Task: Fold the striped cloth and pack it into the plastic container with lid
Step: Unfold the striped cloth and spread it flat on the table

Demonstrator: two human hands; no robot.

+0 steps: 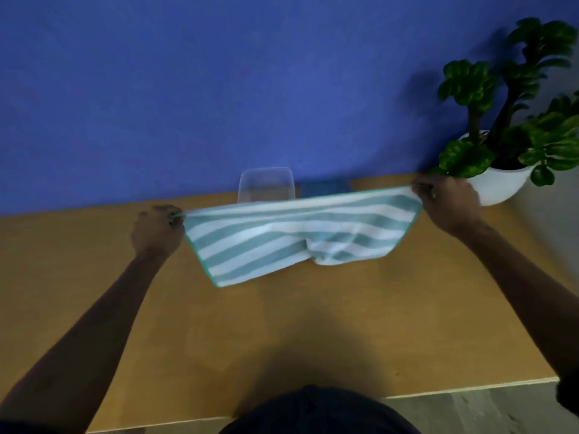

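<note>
The striped cloth, teal and white with a green hem, hangs stretched between both hands above the wooden table. My left hand pinches its left top corner. My right hand pinches the right top corner, held a little farther back. The cloth's lower part sags and bunches near the middle right. Behind it, against the blue wall, stands the clear plastic container, its lower part hidden by the cloth. A blue lid lies flat just to its right.
A potted green plant in a white bowl-shaped pot stands at the table's far right corner, close to my right hand. The blue wall runs along the table's back edge. The table's front edge is near my body.
</note>
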